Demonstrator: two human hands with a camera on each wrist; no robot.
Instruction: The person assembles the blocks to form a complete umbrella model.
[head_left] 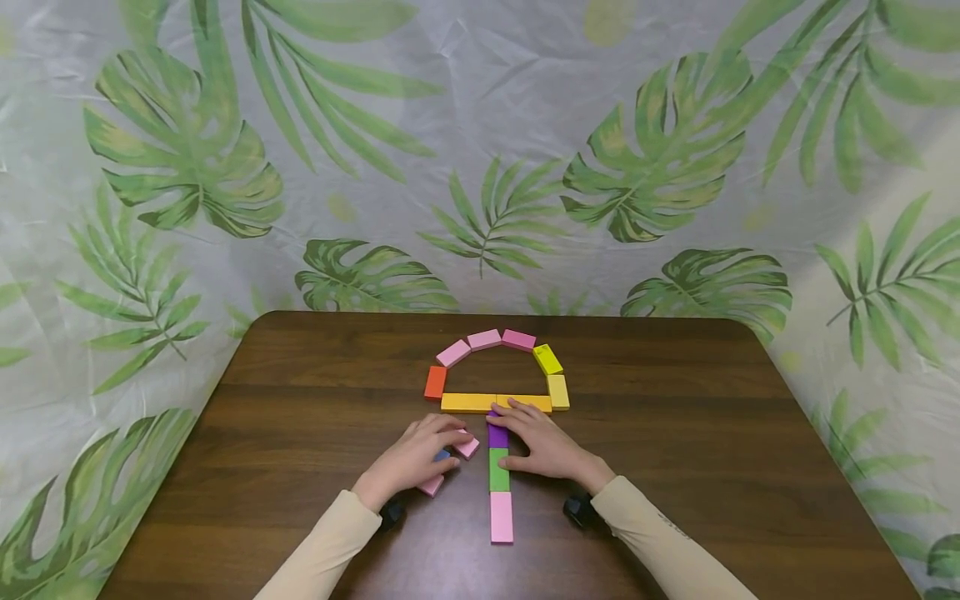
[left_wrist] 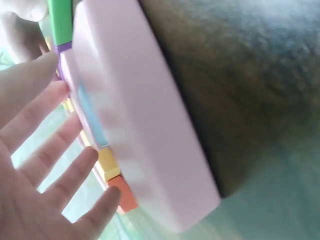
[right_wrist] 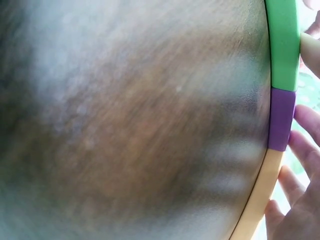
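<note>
My left hand (head_left: pixel 414 454), its fingers outstretched, hovers over or touches a loose pink block (head_left: pixel 468 448). Partly under that hand lie a blue block (head_left: pixel 442 456) and another pink block (head_left: pixel 431 487); in the left wrist view a pink block (left_wrist: pixel 145 115) looms large beside the fingers. My right hand (head_left: pixel 551 446) rests spread along a column of blocks. Its thumb touches the green block (right_wrist: pixel 285 47), and its fingertips lie at the purple block (right_wrist: pixel 282 120) and the orange bar (right_wrist: pixel 257 197). A pink block (head_left: pixel 502 518) forms the column's near end.
Two orange bars (head_left: pixel 467 403) lie end to end above the column. An arch curves over them: a red block (head_left: pixel 436 382), several pink blocks (head_left: pixel 484 339), a bright yellow block (head_left: pixel 548 359) and a pale yellow block (head_left: pixel 558 392). A leaf-patterned cloth (head_left: pixel 495 167) hangs behind the wooden table (head_left: pixel 675 400).
</note>
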